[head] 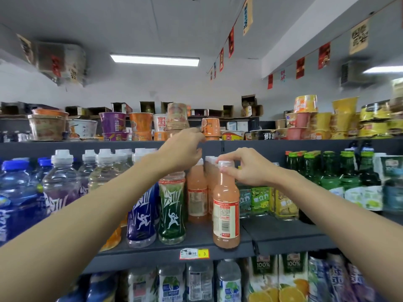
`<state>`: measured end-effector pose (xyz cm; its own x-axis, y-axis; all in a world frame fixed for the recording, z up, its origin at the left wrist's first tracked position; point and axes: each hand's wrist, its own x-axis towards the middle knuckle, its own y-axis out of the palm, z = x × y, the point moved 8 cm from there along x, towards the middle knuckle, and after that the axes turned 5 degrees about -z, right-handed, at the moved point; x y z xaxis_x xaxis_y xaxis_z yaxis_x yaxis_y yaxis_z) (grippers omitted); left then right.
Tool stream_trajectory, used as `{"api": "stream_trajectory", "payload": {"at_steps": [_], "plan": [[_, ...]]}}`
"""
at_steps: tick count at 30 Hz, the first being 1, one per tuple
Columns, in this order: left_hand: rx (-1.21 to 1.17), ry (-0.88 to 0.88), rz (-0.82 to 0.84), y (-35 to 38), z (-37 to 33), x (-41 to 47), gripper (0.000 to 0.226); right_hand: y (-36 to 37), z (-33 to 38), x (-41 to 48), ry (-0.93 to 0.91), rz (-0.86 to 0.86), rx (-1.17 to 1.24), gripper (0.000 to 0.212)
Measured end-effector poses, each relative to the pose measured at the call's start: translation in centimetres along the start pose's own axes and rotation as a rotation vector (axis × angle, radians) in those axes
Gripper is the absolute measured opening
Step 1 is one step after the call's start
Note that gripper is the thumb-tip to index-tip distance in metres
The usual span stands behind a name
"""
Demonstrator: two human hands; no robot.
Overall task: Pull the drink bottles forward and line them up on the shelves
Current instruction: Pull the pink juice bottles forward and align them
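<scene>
Mid shelf (197, 233) carries the drinks. The pink bottle (226, 205) stands upright at its front lip, just beside the green-label bottle (172, 205), w/ the rear bottles (197, 192) of the same drink further back. Full plastic btl: prob. fairly heavy, stiff wall, slick label, tall & narrow, so tippy if dragged by the top. Best taken at neck/shoulder, base kept flat. Right hand (244, 168) pinches it high up, thumb under the white cap (225, 164), fingers over the top; body sits straight below the grip. Left hand (183, 151) reaches over the rear bottles, fingers curled down; can't tell if it holds one.
</scene>
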<state>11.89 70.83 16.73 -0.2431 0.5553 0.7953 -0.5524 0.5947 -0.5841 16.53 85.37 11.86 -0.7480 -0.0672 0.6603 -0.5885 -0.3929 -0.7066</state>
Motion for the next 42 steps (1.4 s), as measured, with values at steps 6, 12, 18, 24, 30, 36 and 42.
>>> {"api": "stream_trajectory", "payload": {"at_steps": [6,12,18,24,30,36,42], "plan": [[0.311,-0.111,0.499,7.0,0.3,2.6,0.013,-0.5,-3.2,-0.3,0.014,-0.013,0.01,0.037],[0.307,-0.248,0.497,9.6,1.6,3.4,0.031,-0.4,-3.5,0.2,-0.035,0.015,0.036,0.04],[0.245,-0.326,0.355,9.7,2.7,3.6,0.048,-0.7,-2.9,0.7,-0.082,0.112,-0.005,0.037],[0.214,-0.379,0.421,9.3,2.5,4.1,0.042,-0.5,-3.0,1.0,-0.091,0.151,0.009,0.027],[0.222,-0.363,0.56,8.6,2.6,3.7,0.002,-0.3,-2.8,0.8,-0.097,0.158,0.091,0.012],[0.171,-0.314,0.603,9.8,2.9,3.8,0.03,-0.2,-3.2,1.0,-0.087,0.149,0.086,0.022],[0.244,-0.277,0.473,9.6,2.4,3.9,0.036,-0.2,-3.6,1.1,-0.089,0.129,0.061,0.03]]}}
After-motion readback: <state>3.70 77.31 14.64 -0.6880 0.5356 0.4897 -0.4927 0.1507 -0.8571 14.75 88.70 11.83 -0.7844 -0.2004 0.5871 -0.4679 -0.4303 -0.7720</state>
